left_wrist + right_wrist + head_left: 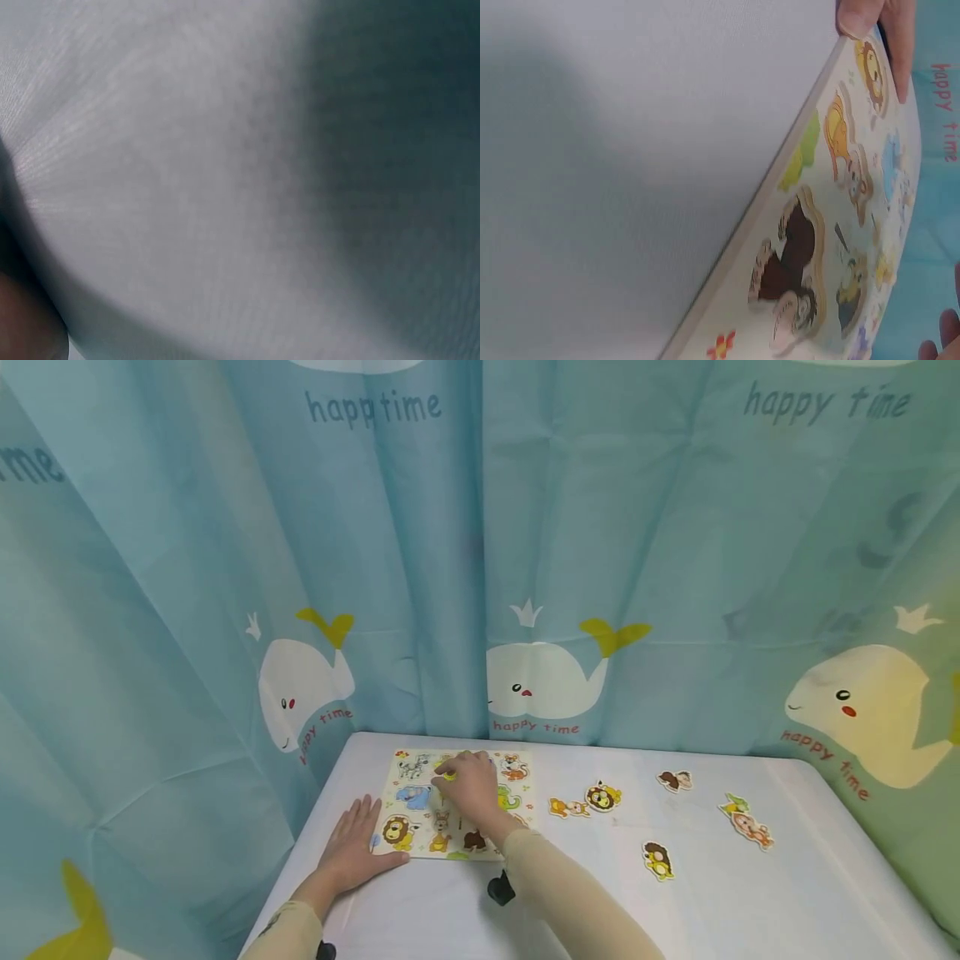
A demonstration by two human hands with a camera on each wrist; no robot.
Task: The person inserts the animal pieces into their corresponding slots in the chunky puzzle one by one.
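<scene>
An animal puzzle board lies on the white table, showing a zebra, elephant, lion, kangaroo and others. My left hand rests on the table at the board's left, fingers straight, its thumb at the near left corner. Over the board's upper middle, my right hand has its thumb and forefinger around a yellow patch; whether this is a held piece or the board's picture cannot be told. In the right wrist view a brown monkey sits in its outlined place near the board's edge.
Right of the board lie loose pieces: a kangaroo-like one, a lion, a brown monkey, a hedgehog, and an orange animal touching a green one. A whale-print curtain hangs behind.
</scene>
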